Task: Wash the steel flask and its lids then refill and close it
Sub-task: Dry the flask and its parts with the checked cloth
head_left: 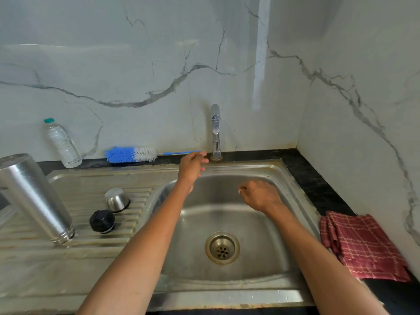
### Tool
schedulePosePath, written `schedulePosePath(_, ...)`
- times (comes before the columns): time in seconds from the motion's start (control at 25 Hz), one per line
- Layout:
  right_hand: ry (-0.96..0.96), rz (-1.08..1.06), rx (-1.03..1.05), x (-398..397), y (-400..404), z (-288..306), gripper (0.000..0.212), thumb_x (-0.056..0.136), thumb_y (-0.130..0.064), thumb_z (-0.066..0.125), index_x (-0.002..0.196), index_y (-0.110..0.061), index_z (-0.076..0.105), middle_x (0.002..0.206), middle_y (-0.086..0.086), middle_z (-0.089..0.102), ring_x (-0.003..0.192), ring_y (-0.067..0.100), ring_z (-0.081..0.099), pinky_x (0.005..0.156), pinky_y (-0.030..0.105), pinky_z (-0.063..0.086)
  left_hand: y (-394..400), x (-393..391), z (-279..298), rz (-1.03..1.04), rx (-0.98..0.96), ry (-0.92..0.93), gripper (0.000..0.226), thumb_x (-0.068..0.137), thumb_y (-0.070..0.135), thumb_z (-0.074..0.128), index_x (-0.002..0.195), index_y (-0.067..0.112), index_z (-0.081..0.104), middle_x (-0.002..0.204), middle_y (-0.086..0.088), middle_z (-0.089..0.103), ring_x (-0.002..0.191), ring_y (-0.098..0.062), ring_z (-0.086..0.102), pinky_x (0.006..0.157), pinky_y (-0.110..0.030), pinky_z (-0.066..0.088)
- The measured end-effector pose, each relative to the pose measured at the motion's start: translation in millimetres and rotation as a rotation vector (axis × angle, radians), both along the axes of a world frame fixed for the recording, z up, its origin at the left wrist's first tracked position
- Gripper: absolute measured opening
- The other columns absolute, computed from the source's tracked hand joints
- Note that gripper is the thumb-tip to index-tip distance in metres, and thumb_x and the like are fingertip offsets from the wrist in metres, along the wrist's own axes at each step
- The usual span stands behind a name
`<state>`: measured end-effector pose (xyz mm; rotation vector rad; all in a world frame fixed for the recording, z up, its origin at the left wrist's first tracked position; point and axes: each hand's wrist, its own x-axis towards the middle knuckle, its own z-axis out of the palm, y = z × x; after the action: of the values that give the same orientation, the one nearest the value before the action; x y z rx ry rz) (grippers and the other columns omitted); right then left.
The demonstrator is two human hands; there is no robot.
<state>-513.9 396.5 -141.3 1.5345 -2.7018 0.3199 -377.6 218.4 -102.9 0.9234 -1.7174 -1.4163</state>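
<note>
The steel flask point(34, 196) stands upside down and tilted on the ribbed drainboard at the left. Beside it rest a steel cup lid point(116, 199), mouth down, and a black inner stopper point(101, 221). My left hand point(192, 166) hovers over the back rim of the sink, fingers loosely spread, right by the tip of the blue bottle brush handle point(181, 153) and near the tap base. My right hand point(259, 195) hangs over the basin with fingers curled and nothing visible in it.
A chrome tap point(215, 130) rises behind the steel sink point(229, 289); no water runs. A blue and white bottle brush point(130, 154) and a clear water bottle point(61, 143) stand along the marble wall. A folded red checked cloth point(361, 244) lies on the dark counter at right.
</note>
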Motion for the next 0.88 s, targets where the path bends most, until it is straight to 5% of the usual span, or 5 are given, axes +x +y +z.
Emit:
schedulePosePath(0.2, -0.027, 0.103, -0.058, 19.9, 3.5, 20.1, 0.027, 0.1, -0.042, 0.049, 0.111, -0.031, 0.071, 0.11, 0.0, 0.073, 0.097, 0.025, 0.067, 0.079, 0.039, 0.056, 26.1, 51.1, -16.9, 0.137, -0.176, -0.119, 0.005, 0.096, 0.027, 0.068, 0.094, 0.023, 0.068, 0.094, 0.003, 0.069, 0.087, -0.018, 0.063, 0.077, -0.033, 0.048)
schedulePosePath(0.44, -0.038, 0.178, 0.001, 62.5, 28.9, 34.2, 0.033, 0.102, -0.045, 0.047, 0.125, -0.032, 0.067, 0.124, 0.002, 0.07, 0.111, 0.029, 0.065, 0.09, 0.044, 0.054, 67.7, 104.2, -13.1, 0.252, -0.351, -0.27, 0.057, 0.102, 0.043, 0.058, 0.055, 0.018, 0.039, 0.054, 0.0, 0.044, 0.055, -0.02, 0.042, 0.06, -0.032, 0.034)
schedulePosePath(0.56, -0.057, 0.158, 0.052, 77.0, 55.8, 30.6, 0.034, 0.101, -0.045, 0.047, 0.125, -0.032, 0.066, 0.127, 0.0, 0.069, 0.112, 0.027, 0.065, 0.091, 0.044, 0.054, 92.7, 110.0, -14.8, 0.007, -0.311, -0.397, 0.034, 0.106, 0.037, 0.053, 0.09, 0.014, 0.073, 0.091, -0.011, 0.074, 0.08, -0.024, 0.066, 0.071, -0.029, 0.046)
schedulePosePath(0.64, -0.063, 0.129, 0.063, 79.1, 79.1, 28.5, 0.034, 0.1, -0.045, 0.048, 0.125, -0.031, 0.066, 0.127, -0.001, 0.069, 0.111, 0.025, 0.065, 0.092, 0.044, 0.054, 107.2, 106.0, -20.3, -0.208, -0.371, -0.555, 0.025, 0.104, 0.026, 0.058, 0.116, 0.011, 0.074, 0.118, -0.009, 0.074, 0.109, -0.025, 0.068, 0.087, -0.026, 0.046)
schedulePosePath(0.88, -0.099, 0.016, -0.03, 56.9, 162.4, 51.1, 0.033, 0.101, -0.033, 0.05, 0.127, -0.024, 0.067, 0.127, 0.004, 0.069, 0.113, 0.026, 0.065, 0.094, 0.042, 0.053, 165.6, 68.8, -20.1, -0.448, -0.692, -0.67, 0.023, 0.103, 0.031, 0.058, 0.114, 0.022, 0.076, 0.116, 0.002, 0.076, 0.109, -0.02, 0.069, 0.098, -0.037, 0.052)
